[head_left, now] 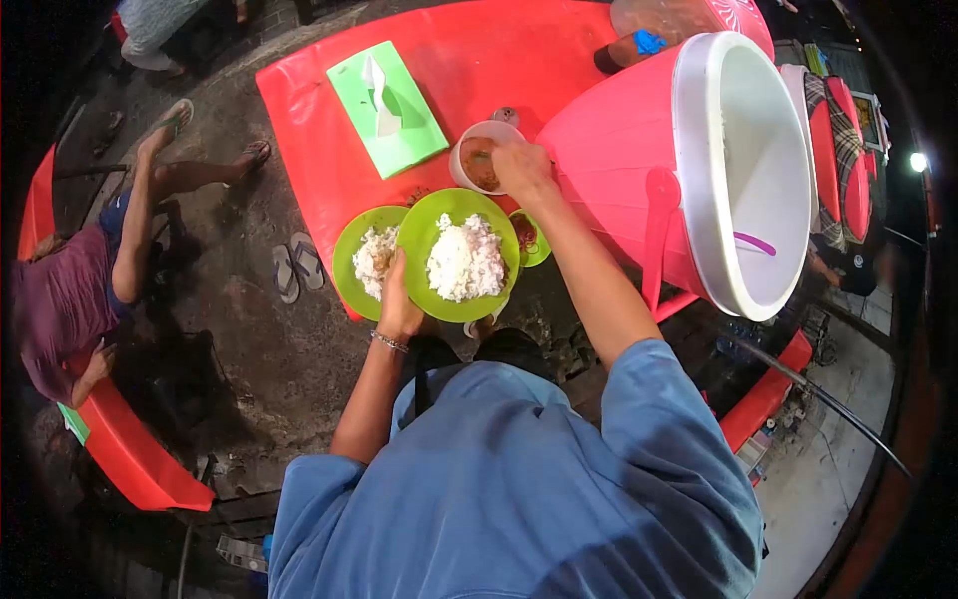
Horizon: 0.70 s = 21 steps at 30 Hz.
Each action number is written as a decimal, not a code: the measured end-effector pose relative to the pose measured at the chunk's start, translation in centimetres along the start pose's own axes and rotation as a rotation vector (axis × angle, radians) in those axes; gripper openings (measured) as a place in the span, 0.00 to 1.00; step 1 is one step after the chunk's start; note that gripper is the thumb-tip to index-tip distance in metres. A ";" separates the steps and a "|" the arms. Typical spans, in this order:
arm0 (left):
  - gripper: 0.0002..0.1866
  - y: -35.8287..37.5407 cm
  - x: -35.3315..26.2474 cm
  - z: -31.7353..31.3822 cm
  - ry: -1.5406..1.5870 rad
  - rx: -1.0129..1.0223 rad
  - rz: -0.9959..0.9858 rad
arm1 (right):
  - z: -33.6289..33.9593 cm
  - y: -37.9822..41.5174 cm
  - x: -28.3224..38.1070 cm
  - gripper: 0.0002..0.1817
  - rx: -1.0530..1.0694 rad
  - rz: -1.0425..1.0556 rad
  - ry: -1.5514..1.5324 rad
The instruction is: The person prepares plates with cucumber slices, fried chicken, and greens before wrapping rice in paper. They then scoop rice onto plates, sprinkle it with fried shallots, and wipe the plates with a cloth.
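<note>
The red plastic table (469, 60) carried nearly everything, and the biggest thing at its right edge was the pink cooler tub (619, 150), tipped so that its white-lined mouth faced right; a pink ladle (657, 235) hung down its side, and a purple handle showed inside the white lining. Near the table's far left corner lay a green tissue box (391, 110) with a white tissue sticking up from its slot.

At the near edge of the table I held a green plate of rice (461, 255) in my left hand (399, 304), fingers closed on the plate's near-left rim with the thumb on top. A second green plate of rice (367, 260) sat just to its left, partly tucked under the first. A small green dish of red sauce (529, 238) peeked out from behind the right rim of the plate I held.

My right hand (522, 168) was stretched forward over a pale bowl of reddish-brown sauce (479, 160), fingers curled at its right rim; I could not tell whether they gripped the bowl or something in it.

A person in a maroon shirt (60, 309) sat on a red bench at the left, sandals (296, 265) lying on the ground beside them.
</note>
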<state>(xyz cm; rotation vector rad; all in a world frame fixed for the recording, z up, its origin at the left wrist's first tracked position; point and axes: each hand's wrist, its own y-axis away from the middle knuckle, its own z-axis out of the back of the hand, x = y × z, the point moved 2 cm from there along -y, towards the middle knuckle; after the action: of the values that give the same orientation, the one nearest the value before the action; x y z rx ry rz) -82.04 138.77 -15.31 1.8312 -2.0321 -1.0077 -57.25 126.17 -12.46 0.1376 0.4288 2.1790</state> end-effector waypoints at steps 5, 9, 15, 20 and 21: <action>0.27 0.3 -1.0 -0.7 -0.074 -0.113 0.003 | -1.6 -0.4 0.4 0.12 0.181 -0.130 0.102; 0.27 -0.4 -1.5 0.1 -0.051 -0.077 -0.014 | -1.5 0.2 0.7 0.14 0.335 0.054 0.130; 0.27 -0.4 -2.5 -0.9 -0.045 -0.056 -0.023 | -1.6 -1.0 -0.3 0.13 0.242 0.051 -0.128; 0.27 0.0 -2.8 -1.2 0.019 -0.020 0.011 | -5.7 -2.1 -3.1 0.14 0.183 0.018 -0.454; 0.27 0.0 -2.7 -0.9 0.017 -0.018 0.012 | -3.8 -1.1 -3.2 0.14 0.159 0.037 -0.498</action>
<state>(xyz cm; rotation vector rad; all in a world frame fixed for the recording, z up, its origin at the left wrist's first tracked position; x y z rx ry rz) -81.00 141.05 -13.94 1.8107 -2.0155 -1.0003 -55.46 123.21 -16.20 0.7611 0.3121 2.0504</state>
